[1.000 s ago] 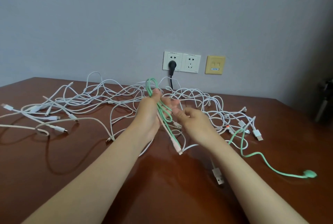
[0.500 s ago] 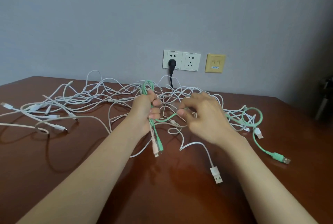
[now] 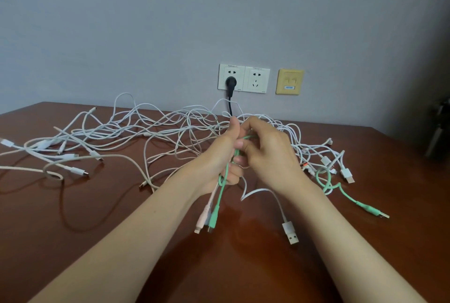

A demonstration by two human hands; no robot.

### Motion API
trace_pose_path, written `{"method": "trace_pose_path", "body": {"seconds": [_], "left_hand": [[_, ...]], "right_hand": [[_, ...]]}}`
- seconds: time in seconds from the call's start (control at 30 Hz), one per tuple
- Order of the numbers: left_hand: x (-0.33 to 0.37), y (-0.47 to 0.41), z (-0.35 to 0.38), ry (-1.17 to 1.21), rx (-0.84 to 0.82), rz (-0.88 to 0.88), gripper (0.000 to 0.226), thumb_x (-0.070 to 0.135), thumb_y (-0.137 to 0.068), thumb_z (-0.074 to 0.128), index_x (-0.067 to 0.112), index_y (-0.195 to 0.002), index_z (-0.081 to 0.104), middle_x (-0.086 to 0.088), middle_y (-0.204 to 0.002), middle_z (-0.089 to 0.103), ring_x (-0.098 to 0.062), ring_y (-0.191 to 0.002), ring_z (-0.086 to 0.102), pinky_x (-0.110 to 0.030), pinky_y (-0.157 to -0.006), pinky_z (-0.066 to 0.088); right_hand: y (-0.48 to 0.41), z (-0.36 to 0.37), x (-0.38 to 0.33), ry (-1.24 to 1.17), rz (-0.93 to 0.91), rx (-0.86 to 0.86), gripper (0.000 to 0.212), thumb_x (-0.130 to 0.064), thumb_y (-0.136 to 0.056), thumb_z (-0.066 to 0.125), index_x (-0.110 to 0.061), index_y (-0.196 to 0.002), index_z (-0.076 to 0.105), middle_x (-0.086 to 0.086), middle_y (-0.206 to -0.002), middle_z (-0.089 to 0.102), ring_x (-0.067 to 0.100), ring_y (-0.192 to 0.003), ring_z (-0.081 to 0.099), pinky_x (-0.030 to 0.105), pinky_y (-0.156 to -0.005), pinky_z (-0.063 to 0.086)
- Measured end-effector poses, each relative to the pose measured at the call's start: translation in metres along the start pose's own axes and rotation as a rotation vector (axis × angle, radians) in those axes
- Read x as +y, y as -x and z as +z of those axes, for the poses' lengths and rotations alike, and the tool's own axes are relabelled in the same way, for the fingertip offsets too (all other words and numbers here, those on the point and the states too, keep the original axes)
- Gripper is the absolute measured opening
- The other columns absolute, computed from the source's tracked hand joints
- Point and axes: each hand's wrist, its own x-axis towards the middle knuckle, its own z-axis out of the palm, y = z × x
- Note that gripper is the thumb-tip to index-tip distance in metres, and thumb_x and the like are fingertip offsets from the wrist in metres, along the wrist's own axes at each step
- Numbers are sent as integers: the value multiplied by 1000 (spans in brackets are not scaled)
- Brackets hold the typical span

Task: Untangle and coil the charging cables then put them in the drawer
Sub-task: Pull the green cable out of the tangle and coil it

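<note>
- while both of our hands meet above the table [image 3: 73, 229], our left hand [image 3: 225, 156] is closed in a fist round the green cable [image 3: 213, 220] and a pink cable [image 3: 204, 217], thumb pointing up.
- below that fist the two cables hang side by side, their long axes nearly straight down and leaning slightly left. both connector ends point down at the table, the pink one just left of the green.
- our right hand [image 3: 270, 154] touches the left one. its fingers are curled, pinching a short green strand that crosses over from the top of the left fist.
- right of our right hand the rest of the green cable lies on the table in a loose loop, then runs away from the grip, its usb plug pointing right and toward us.
- a white cable [image 3: 288, 227] comes out from under our right hand and bends toward us. its usb plug lies flat, pointing toward us, right of the hanging connectors.
- behind and left of the grip the white tangle [image 3: 170, 129] sprawls over the table, stretched mostly left to right, with several loose ends lying well left of the fist.
- more white plugs lie near the green loop, right of our right hand.
- on the wall behind the grip we see a double socket [image 3: 255, 79] with a black plug [image 3: 229, 82] in its left half, and a yellow plate [image 3: 289, 81] beside it on the right.
</note>
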Motion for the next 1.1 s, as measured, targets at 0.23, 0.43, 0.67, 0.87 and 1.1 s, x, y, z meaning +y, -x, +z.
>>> {"method": "trace_pose_path", "body": {"seconds": [0.23, 0.43, 0.67, 0.87, 1.1], "left_hand": [[-5, 6, 0, -283, -69, 77, 48, 62, -87, 24, 18, -70, 33, 9, -43, 25, -2, -32, 15, -10, -33, 12], [-8, 6, -5, -437, -97, 76, 38, 41, -98, 34, 15, -72, 36, 7, -43, 39, -3, -31, 23, -12, -32, 22], [-10, 4, -1, -175, 43, 59, 33, 30, -100, 38, 17, -69, 40, 9, -36, 35, -6, -32, 44, -15, -35, 40], [-4, 2, -9, 50, 123, 21, 31, 28, -102, 33, 24, -71, 39, 10, -37, 26, -1, -25, 20, -10, -27, 14], [0, -1, -12, -8, 255, 169, 30, 32, -100, 37, 19, -73, 38, 10, -36, 26, -2, -23, 18, -8, -30, 12]], "right_hand": [[-4, -12, 8, 36, 71, 181, 16, -6, -85, 57, -17, -96, 60, -3, -85, 45, 15, -76, 47, 35, -67, 38], [-6, -16, 15, 37, 173, 150, 3, -18, -82, 66, -20, -83, 69, -1, -85, 51, 14, -79, 49, 30, -72, 40], [-6, -10, 14, 8, 184, 116, 12, -11, -88, 57, -19, -87, 66, 2, -80, 67, 19, -75, 56, 29, -70, 38], [-6, -6, 14, -35, 231, 46, 19, -9, -92, 47, -17, -101, 62, -3, -70, 60, 20, -71, 52, 26, -67, 34], [-5, -8, 7, 85, 240, -143, 22, -15, -95, 39, -17, -81, 57, 4, -75, 55, 27, -82, 53, 34, -73, 40]]}}
